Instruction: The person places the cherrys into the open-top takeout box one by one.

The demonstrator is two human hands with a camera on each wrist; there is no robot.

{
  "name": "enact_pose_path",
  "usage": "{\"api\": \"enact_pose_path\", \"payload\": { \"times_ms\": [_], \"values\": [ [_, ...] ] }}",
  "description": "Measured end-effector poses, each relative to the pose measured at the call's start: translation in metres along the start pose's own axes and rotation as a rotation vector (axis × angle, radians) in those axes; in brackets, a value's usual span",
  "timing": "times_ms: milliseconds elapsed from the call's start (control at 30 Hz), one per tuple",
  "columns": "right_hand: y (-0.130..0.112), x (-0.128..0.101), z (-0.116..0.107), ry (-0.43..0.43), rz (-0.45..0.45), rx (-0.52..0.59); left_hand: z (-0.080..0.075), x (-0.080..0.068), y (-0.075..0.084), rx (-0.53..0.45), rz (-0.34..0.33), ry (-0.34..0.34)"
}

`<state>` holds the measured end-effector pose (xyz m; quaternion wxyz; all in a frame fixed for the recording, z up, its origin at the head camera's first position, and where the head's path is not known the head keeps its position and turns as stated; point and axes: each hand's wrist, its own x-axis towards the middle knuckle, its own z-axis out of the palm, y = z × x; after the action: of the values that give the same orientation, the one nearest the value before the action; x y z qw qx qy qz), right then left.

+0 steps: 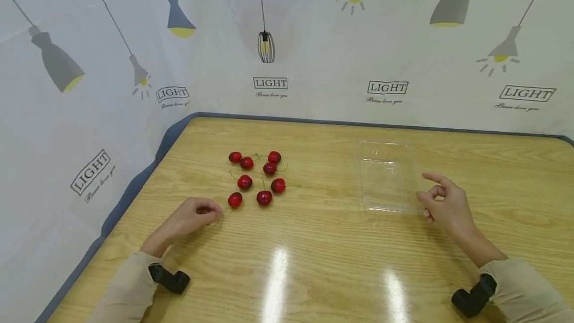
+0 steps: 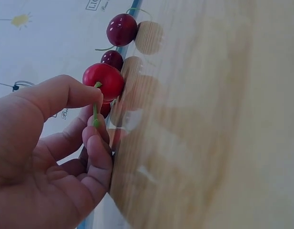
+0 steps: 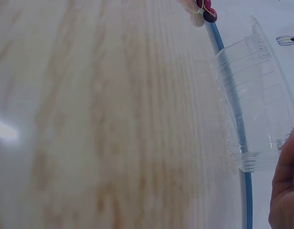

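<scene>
— At seven o'clock of the cherry cluster, left hand [image 1: 194,216] pinched the nearest cherry [image 1: 235,200] by its stem [image 2: 95,114].
— Handling?
— Light, smooth, likely to roll; thin stem, best pinched low.
— Right hand [image 1: 441,203]?
— Fingers loose, holding nothing, at three o'clock of the clear tray [image 1: 386,176].

Before you: light wooden table [image 1: 314,263], glossy, two bright glare patches near its front | table edge trimmed in blue-grey | behind and to your left: white backdrop cloth [image 1: 314,39] printed with hanging lamps and "LIGHT" labels
</scene>
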<state>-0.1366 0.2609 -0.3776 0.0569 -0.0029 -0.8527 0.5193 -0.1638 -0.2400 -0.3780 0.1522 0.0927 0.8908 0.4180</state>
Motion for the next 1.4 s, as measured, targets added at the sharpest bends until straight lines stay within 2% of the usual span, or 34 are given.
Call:
{"api": "enact_pose_path", "payload": {
  "times_ms": [333, 800, 1067, 1400],
  "values": [
    [-0.0008, 0.0000, -0.0012, 0.004, -0.004, 0.001, -0.0020, 0.0028, -0.0007, -0.017, -0.007, -0.016],
    [-0.0009, -0.0008, -0.0013, 0.001, -0.001, 0.011, -0.0050, 0.0053, -0.0040, -0.118, -0.028, -0.062],
    [-0.0005, -0.0009, -0.0014, -0.002, 0.003, 0.016, -0.0060, 0.0047, -0.0002, -0.134, -0.024, -0.058],
    [-0.0005, -0.0001, -0.0009, 0.003, 0.009, 0.011, -0.0056, 0.0071, -0.0033, -0.162, -0.012, -0.056]
  ]
}}
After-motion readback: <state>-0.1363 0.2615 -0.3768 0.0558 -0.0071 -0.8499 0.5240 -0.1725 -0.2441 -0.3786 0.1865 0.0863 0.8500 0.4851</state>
